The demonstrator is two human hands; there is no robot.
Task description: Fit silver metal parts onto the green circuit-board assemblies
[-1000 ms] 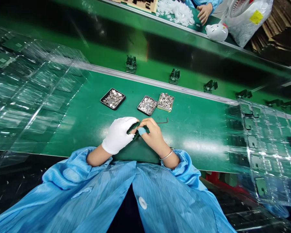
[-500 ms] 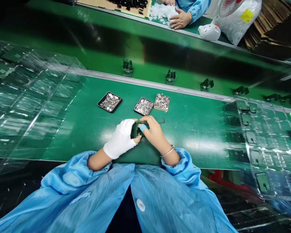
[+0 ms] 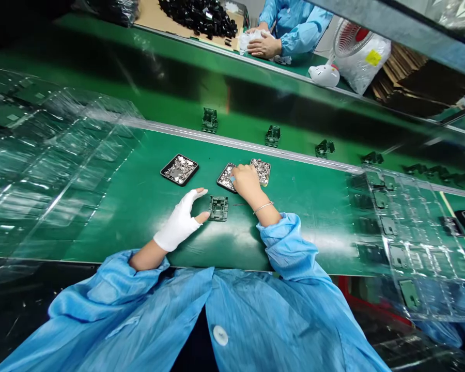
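Note:
My left hand [image 3: 180, 221], in a white glove with bare fingertips, is open on the green tabletop. Its thumb and forefinger are spread beside a green circuit board assembly [image 3: 219, 210], the thumb tip at or very near its left edge. My right hand [image 3: 248, 185] reaches into a black tray [image 3: 221, 182] of small shiny metal parts. Its fingers are bunched together and pointing down; whatever they pinch is hidden. A blue wrap shows on one finger. Partly behind this hand stands another tray of metal parts [image 3: 264, 168]. A thin dark rod [image 3: 240, 204] lies right of the board.
A third parts tray [image 3: 179, 169] sits to the left. Clear plastic blister trays [image 3: 50, 155] are stacked at left, others [image 3: 418, 243] at right holding boards. Beyond a metal rail [image 3: 232, 147], several board assemblies [image 3: 210, 120] stand in a row. Across, a co-worker's hands [image 3: 265, 45] handle white pieces.
The board assembly went from between my hands onto the tabletop. My left hand opened and drew left; my right hand moved forward to the middle parts tray. The view shifted somewhat.

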